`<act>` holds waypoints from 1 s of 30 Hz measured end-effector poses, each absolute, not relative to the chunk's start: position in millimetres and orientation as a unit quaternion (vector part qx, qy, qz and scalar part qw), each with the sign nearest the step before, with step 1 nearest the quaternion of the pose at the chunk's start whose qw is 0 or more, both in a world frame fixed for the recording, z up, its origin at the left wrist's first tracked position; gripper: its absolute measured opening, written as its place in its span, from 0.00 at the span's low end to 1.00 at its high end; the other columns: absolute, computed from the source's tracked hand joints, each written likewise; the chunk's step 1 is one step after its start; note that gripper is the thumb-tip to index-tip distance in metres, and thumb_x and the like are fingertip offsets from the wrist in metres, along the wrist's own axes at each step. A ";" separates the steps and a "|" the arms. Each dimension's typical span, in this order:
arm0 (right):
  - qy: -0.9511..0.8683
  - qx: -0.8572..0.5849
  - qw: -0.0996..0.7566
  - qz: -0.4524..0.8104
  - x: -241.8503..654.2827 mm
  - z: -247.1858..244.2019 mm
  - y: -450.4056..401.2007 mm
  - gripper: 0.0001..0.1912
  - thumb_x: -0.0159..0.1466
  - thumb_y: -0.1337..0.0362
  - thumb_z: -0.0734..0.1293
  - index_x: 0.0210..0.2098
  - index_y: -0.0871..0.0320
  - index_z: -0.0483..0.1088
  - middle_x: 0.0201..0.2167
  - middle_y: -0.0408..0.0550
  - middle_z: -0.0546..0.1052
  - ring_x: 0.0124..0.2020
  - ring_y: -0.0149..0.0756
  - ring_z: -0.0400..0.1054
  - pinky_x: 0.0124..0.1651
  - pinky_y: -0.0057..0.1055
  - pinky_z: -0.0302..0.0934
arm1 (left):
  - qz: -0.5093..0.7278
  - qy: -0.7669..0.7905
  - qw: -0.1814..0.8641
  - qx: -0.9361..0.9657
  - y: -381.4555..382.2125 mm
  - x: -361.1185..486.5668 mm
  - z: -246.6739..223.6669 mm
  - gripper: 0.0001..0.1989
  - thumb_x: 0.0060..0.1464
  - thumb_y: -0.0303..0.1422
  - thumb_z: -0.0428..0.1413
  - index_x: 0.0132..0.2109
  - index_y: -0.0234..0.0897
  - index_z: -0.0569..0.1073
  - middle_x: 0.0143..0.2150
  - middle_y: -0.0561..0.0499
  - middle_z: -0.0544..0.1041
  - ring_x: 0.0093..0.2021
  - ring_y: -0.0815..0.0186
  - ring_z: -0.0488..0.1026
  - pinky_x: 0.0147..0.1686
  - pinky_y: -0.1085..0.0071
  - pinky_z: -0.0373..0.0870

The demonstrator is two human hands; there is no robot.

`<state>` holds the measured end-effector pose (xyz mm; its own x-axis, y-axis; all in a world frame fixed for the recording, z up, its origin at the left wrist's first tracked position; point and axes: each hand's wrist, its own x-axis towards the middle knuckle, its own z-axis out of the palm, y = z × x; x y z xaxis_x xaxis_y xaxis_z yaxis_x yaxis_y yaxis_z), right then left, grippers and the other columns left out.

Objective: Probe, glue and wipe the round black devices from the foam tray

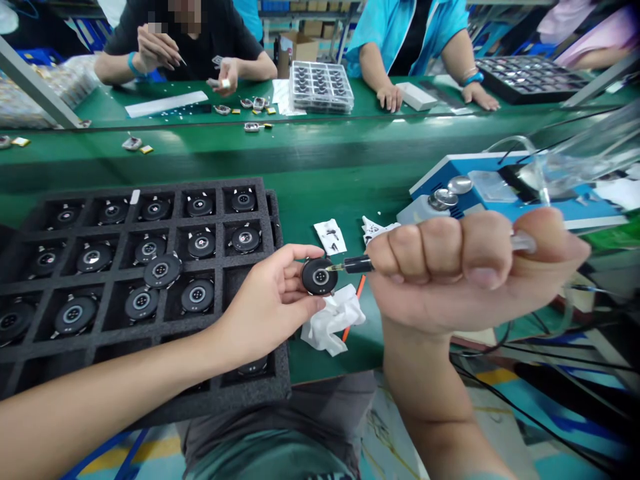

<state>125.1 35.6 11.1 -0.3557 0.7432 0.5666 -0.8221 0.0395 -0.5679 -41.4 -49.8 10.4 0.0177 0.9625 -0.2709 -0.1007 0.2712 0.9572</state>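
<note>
My left hand [280, 293] grips a round black watch body [320, 276] by its edge, with the sensor side facing up. My right hand [450, 267] is wrapped round a syringe [357, 265], the thumb on the plunger end. The syringe's thin tip touches or hovers just over the sensor face; which of the two I cannot tell. Left of my left hand, a black foam tray [286, 347] holds many similar round watch bodies, and one loose watch body [163, 270] rests on top of others. A crumpled white tissue [336, 321] lies below the held watch body.
An orange stick [354, 310] lies by the tissue, and small white papers [330, 237] lie beyond. A blue and white machine [465, 173] with a metal-capped bottle [430, 205] stands at right. Across the green bench [325, 153], two people work near a clear tray box [321, 87].
</note>
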 end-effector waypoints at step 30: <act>-0.445 -0.013 0.551 0.706 122.4 19.1 27.2 0.35 0.70 0.54 0.64 0.13 0.56 0.45 0.11 0.34 0.42 0.14 0.26 0.36 0.20 0.31 0.43 | 0.456 0.533 0.592 0.397 -49.1 -40.2 11.2 0.24 0.47 0.18 0.65 0.51 0.36 0.72 0.41 0.51 0.81 0.40 0.67 0.80 0.45 0.68 0.77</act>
